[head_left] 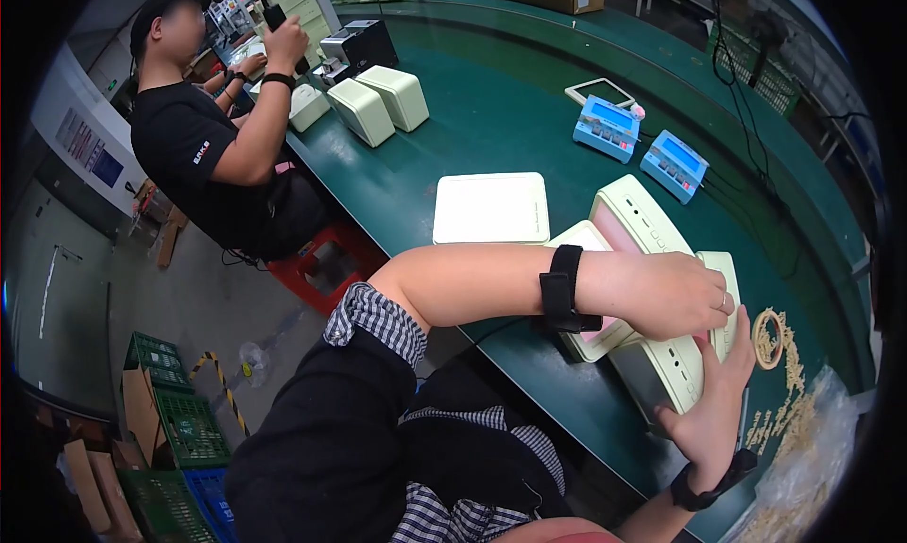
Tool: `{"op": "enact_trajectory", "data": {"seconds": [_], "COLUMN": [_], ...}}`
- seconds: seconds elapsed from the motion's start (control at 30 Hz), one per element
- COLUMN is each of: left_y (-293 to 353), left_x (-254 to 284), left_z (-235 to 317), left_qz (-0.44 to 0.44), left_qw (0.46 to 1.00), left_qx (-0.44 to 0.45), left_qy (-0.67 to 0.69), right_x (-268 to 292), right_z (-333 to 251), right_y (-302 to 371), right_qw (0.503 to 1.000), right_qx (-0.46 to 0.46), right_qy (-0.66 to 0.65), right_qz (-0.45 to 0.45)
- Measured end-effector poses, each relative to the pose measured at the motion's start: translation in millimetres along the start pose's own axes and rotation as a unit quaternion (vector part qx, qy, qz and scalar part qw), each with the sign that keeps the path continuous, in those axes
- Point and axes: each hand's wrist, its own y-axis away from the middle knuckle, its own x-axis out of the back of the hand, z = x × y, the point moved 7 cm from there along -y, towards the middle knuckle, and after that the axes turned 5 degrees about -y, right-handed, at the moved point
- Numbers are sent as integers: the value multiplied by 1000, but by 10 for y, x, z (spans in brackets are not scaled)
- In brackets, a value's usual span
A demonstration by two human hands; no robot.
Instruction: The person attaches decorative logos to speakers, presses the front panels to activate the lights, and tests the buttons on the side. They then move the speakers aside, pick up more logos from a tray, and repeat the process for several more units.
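Several cream-coloured boxes with rounded corners stand close together under my hands. My left hand (666, 296) reaches across from the left, fingers curled down beside a cream box (721, 265); what its fingertips pinch is hidden. Below it, my right hand (713, 401) spans the end of a grey-sided box (673, 368) with ports and buttons, thumb on the near side and fingers on the far side. Another cream box (652, 224) with a row of ports and a pink face stands behind my left wrist. A lower box with a pink inside lies partly under that forearm.
A flat cream panel (491, 209) lies left of the boxes. Two blue devices with screens (607, 127) and a white frame (601, 92) lie behind. At right are a tape roll (769, 340), small beige pieces and a plastic bag (803, 467). A co-worker (213, 137) sits at left.
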Motion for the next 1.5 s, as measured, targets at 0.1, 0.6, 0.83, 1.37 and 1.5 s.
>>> {"op": "enact_trajectory", "data": {"seconds": [0.1,0.6,0.83,1.37,1.5], "left_y": [14,0,39,119,470], "left_x": [-16,2,-5,146,431], "left_z": [1,3,-26,-161,-718], "left_qz": [1,-20,-13,31,15], "left_qw": [1000,1000,1000,997,993], "left_qx": [1,4,24,-12,38], "left_qy": [-6,8,8,-76,-109], "right_x": [-17,-16,-28,13,72], "right_z": [4,63,32,146,245], "right_y": [1,12,-13,30,30], "right_qw": [1000,1000,1000,1000,996], "right_qx": [1,-9,-20,-22,-85], "right_qy": [5,17,10,-9,-35], "right_qz": [-1,-13,-19,11,-13]}}
